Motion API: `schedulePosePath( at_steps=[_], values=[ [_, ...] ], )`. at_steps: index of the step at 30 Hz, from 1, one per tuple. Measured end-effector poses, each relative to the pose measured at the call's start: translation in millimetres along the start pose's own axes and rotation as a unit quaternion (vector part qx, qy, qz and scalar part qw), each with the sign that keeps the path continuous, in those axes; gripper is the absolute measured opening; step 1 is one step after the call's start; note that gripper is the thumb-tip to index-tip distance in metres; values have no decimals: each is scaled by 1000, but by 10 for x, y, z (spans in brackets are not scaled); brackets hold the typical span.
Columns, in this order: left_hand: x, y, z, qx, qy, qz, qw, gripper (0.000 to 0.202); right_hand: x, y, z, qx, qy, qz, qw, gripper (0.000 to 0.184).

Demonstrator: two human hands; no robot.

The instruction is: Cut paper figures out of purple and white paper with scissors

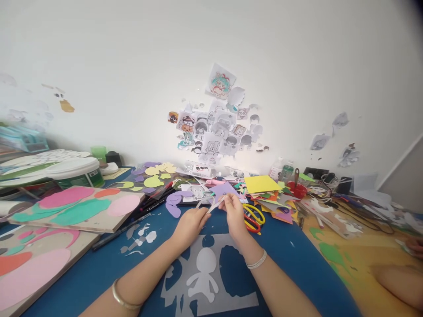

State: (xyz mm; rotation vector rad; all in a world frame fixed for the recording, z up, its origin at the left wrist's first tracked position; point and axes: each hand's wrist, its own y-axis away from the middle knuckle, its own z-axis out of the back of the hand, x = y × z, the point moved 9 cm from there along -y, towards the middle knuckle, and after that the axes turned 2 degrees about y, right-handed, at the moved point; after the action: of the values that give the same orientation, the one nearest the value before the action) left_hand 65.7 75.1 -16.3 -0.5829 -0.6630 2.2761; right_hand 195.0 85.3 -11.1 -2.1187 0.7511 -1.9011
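Between both hands is a thin white paper strip (215,205), held over the middle of the blue table. My left hand (191,226) pinches its lower left end, and my right hand (234,215) has fingers closed on the upper right end. Beneath my wrists lies a pale sheet with cut-out holes (246,302), and on it a white paper doll shape (205,275). Just right of my right hand are scissors with yellow handles (259,211) and red handles (254,227). Purple paper pieces (178,200) lie beyond my left hand.
Boards with coloured paper shapes (76,209) stand at left near a white tub (77,171). A stack of coloured paper (264,187) sits behind the scissors. Small scraps (140,237) lie left of my arm. Another person's arm (401,281) rests at far right.
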Motion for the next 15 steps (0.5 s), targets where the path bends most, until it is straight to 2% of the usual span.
schedulePosePath(
  at_steps=[6,10,15],
  values=[
    [55,-3,-37,48,123,90,987,31,57,-39,124,-21,-67,-18,997,33],
    [187,20,-104,56,261,160,950,29,93,6,16,25,-102,-36,994,31],
    [259,-12,-116,34,374,188,907,27,123,59,-98,77,-92,-34,992,26]
  ],
)
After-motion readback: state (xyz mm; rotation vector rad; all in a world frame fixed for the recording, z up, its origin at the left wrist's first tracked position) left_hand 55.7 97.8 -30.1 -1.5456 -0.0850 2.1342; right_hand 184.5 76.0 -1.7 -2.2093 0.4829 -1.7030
